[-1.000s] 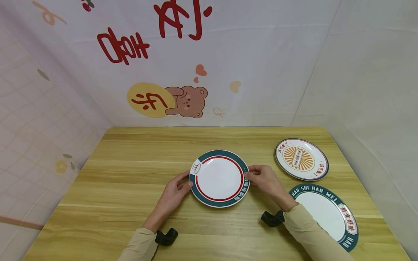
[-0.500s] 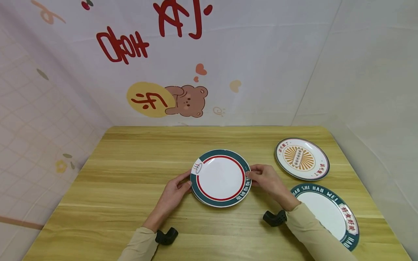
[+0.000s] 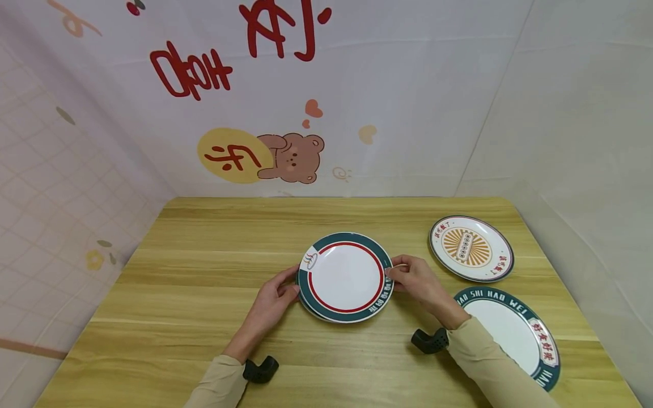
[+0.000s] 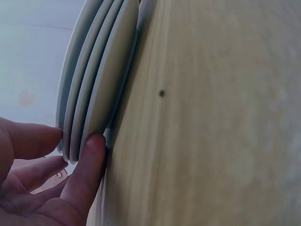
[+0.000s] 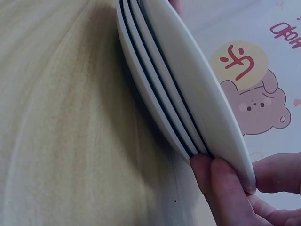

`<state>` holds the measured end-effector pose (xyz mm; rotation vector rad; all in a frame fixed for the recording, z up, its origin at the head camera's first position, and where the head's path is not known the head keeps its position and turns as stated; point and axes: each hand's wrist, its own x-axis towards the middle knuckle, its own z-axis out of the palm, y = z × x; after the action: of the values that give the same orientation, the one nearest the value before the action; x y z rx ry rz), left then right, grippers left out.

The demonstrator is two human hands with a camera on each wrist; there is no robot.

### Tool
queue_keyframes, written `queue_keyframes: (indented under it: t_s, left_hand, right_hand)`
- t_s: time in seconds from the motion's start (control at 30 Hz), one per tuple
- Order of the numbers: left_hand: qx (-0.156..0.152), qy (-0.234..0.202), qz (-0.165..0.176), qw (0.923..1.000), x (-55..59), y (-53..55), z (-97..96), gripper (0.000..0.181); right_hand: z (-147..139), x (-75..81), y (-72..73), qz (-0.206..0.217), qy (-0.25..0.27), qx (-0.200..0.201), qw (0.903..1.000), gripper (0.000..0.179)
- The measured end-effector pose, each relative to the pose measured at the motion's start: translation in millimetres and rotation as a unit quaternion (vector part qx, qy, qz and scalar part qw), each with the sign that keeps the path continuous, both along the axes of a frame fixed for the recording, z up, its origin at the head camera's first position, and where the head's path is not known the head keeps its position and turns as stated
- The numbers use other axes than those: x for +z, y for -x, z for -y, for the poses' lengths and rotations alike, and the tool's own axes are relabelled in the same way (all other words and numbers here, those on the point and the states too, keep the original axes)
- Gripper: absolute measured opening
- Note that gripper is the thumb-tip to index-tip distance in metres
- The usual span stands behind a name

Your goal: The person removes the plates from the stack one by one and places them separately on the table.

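A round white plate [image 3: 345, 277] with a green rim and red ring tops a stack at mid-table. Several nested plate edges [image 4: 81, 94] show in the left wrist view. At the stack's left side, my left hand [image 3: 271, 303] holds the edges, thumb by the top rim and a finger against the lowest visible plate. My right hand [image 3: 420, 286] pinches the top plate's right rim, thumb above and fingers beneath, one fingertip touching the lower edges. In the right wrist view the top plate [image 5: 197, 89] stands slightly apart from those under it. Its rim sits off-centre, baring a lower rim at front left.
To the right lies a white plate [image 3: 471, 248] with an orange sunburst. Nearer, a large green-rimmed plate [image 3: 505, 326] is partly covered by my right forearm. The wooden table [image 3: 214, 238] meets a printed cloth wall [image 3: 408, 85] behind.
The top plate has shifted slightly right and away from me, so a lower plate's rim now shows at front left. My right hand has moved slightly right; the left has barely moved.
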<state>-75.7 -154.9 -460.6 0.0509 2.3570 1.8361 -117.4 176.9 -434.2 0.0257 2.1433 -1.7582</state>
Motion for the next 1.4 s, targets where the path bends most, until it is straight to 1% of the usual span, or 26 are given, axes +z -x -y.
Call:
queue_keyframes:
  t_s: [0.23, 0.47, 0.63, 0.73, 0.83, 1.07, 1.17, 1.4]
  left_hand:
    - [0.003, 0.019, -0.003, 0.9998, 1.2, 1.1, -1.2, 0.051]
    - [0.001, 0.048, 0.004, 0.9988, 2.9, 2.0, -1.5, 0.050]
    - [0.003, 0.062, 0.008, 0.9980, 3.4, 3.7, -1.2, 0.051]
    - [0.007, 0.064, 0.012, 0.9979, 3.6, 5.1, -1.1, 0.052]
    - [0.010, 0.065, 0.013, 0.9977, 3.3, 6.9, -1.0, 0.053]
    - [0.017, 0.071, 0.011, 0.9972, 5.7, 8.9, -1.8, 0.052]
    - [0.020, 0.080, 0.007, 0.9966, 7.0, 8.8, -1.9, 0.052]
    - [0.025, 0.079, 0.008, 0.9966, 7.8, 8.6, -2.2, 0.052]
  right_hand:
    - [0, -0.8, 2.0, 0.004, 0.002, -0.003, 1.0000, 0.038]
    - [-2, -6.2, 5.1, -0.018, -0.021, -0.008, 0.9996, 0.040]
    - [-6, -7.6, 6.2, -0.004, 0.005, -0.001, 1.0000, 0.045]
    - [-8, -5.1, 6.3, 0.009, 0.020, 0.008, 0.9997, 0.046]
    - [-10, -2.0, 6.7, 0.016, 0.025, 0.009, 0.9995, 0.046]
    - [-22, 8.4, 10.9, 0.011, 0.021, -0.029, 0.9993, 0.048]
    - [-30, 14.1, 13.6, 0.004, 0.021, -0.033, 0.9992, 0.050]
    - [-46, 25.0, 19.1, 0.003, 0.008, -0.040, 0.9992, 0.053]
